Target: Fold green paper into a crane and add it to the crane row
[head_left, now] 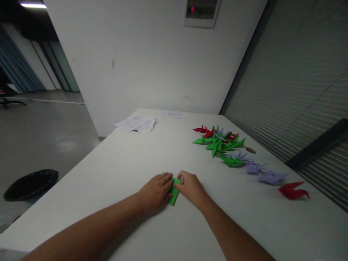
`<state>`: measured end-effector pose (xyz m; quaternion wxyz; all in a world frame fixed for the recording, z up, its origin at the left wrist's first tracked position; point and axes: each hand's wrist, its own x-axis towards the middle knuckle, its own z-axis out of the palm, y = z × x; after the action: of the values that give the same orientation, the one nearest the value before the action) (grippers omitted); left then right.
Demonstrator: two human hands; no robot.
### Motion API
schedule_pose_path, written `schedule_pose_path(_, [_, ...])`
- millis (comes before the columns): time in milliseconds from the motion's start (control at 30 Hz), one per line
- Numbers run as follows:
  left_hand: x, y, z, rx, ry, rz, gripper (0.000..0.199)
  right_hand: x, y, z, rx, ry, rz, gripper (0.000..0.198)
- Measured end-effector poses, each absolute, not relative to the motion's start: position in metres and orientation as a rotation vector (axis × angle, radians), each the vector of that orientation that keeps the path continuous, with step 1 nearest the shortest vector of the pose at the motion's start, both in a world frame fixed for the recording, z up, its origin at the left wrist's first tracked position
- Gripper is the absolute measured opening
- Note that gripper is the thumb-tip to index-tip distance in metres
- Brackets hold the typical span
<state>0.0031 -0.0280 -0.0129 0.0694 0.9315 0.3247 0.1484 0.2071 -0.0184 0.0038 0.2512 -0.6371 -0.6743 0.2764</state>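
Paper point(174, 195), green and folded, flat on the white table point(130, 159), between your two hands. Your left hand point(157, 191) lies palm down over the paper's left part, fingers extended, gripping nothing. Your right hand point(192, 185) meets the paper's far right corner; thumb and bent forefinger narrow there, seemingly pinching the edge. Visible strip runs away from you, leaning slightly right; full long axis can't be told. Both hands touch the paper, left covering more. Obstruction: left fingers, over the paper. Beyond the paper, to its right: heap of folded cranes point(216, 146), green, red, lilac. Right of the paper, well apart: lilac cranes point(272, 177), then red crane point(292, 191). Beyond it, leftward: printed sheets point(134, 123). Far left of it, below table height: black-lined bin point(38, 181).
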Motion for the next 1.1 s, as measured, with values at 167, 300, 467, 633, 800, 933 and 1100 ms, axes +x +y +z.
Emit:
schedule_pose_path(167, [-0.002, -0.024, -0.017, 2.9, 0.979, 0.338, 0.059, 0.212, -0.023, 0.016, -1.481, -2.296, 0.345, 0.02])
schedule_pose_path(300, [-0.009, -0.016, -0.015, 2.929, 1.008, 0.256, 0.061, 0.211, -0.025, 0.016, -1.409, -2.491, 0.259, 0.018])
schedule_pose_path(467, [-0.017, -0.004, -0.015, 2.922, 1.079, 0.206, 0.071, 0.21, -0.031, 0.022, -1.44, -2.561, 0.181, 0.019])
schedule_pose_path(633, [-0.026, 0.005, -0.016, 2.899, 1.111, 0.172, 0.079, 0.215, -0.037, 0.029, -1.462, -2.587, 0.154, 0.023])
schedule_pose_path(800, [-0.032, 0.01, -0.013, 2.868, 1.21, 0.157, 0.08, 0.217, -0.039, 0.031, -1.51, -2.581, 0.176, 0.021])
schedule_pose_path(933, [-0.024, 0.005, -0.005, 2.923, 0.997, 0.349, 0.053, 0.217, -0.039, 0.031, -1.579, -2.559, 0.194, 0.021])
schedule_pose_path(1100, [-0.014, -0.002, 0.0, 2.819, 0.667, 0.522, 0.039, 0.222, -0.035, 0.025, -1.652, -2.521, 0.183, 0.022])
